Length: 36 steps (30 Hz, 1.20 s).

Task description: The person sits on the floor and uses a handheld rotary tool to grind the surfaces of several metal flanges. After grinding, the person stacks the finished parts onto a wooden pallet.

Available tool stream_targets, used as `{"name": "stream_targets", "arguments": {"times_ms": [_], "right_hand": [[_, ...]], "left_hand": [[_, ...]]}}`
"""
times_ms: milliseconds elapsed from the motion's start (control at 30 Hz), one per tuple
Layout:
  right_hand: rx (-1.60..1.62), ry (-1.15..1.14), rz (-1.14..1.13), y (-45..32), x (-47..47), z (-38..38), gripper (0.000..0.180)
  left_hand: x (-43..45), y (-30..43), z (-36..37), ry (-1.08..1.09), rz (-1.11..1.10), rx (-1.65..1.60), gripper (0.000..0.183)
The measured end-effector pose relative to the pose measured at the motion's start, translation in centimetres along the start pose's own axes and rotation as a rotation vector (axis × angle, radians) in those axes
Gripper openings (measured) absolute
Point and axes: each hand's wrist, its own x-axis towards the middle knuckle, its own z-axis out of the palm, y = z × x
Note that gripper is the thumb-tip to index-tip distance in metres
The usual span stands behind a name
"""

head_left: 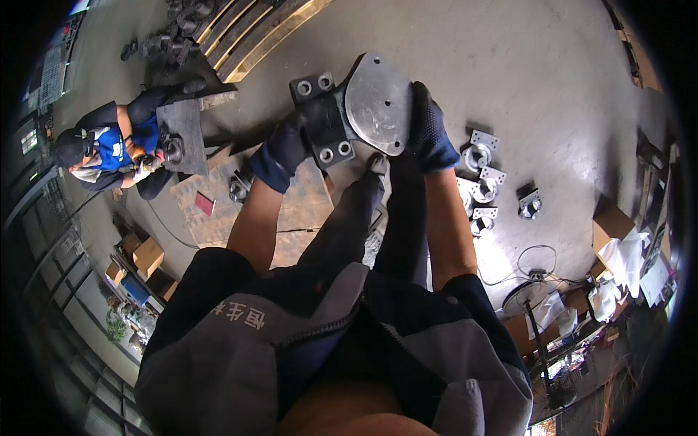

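Between my gloved hands is a heavy cast metal bracket [379, 103], with a flat, machined oval face that has three small holes. Dark lugs with ringed bolt holes stick out on its left side. My left hand [286, 147], in a dark glove, holds the bracket's dark body between the lugs; some fingers are hidden beneath. Around the right edge of the oval face my right hand [429, 128] is closed, in a dotted dark glove. Similar metal brackets [480, 158] lie on the floor to the right, below my right hand.
At the left a seated co-worker [117, 144] handles a metal part on a dark block [185, 136]. A wooden pallet [262, 38] and dark castings [169, 46] are at upper left. A cardboard sheet [218, 229] carries a red booklet [205, 203]. A cable [537, 248] and cardboard boxes [611, 223] are at right.
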Motion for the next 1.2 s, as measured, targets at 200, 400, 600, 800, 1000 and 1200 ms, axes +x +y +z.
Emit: {"name": "stream_targets", "arguments": {"times_ms": [200,400,600,800,1000,1200], "right_hand": [[0.144,0.055,0.351,1.8,6.2,-0.1,0.051],[0.239,-0.008,0.362,4.9,11.8,0.9,0.045],[0.563,-0.148,0.935,4.3,18.9,1.0,0.033],[0.716,-0.039,1.05,5.7,25.4,6.6,0.034],[0.644,-0.117,0.957,9.6,34.7,13.3,0.025],[0.131,-0.498,0.472,11.0,49.7,20.0,0.017]], "left_hand": [[9.8,5.6,2.1,-0.091,0.009,-0.07,0.055],[17.8,7.3,-1.2,0.046,-0.245,-0.005,0.053],[23.3,10.9,-1.7,-0.001,-0.184,0.033,0.043],[29.8,16.8,-6.1,-0.055,-0.187,0.276,0.038],[37.0,14.6,-18.0,0.157,0.068,0.304,0.032],[39.7,17.8,-19.3,0.083,0.031,-0.564,0.046]]}}
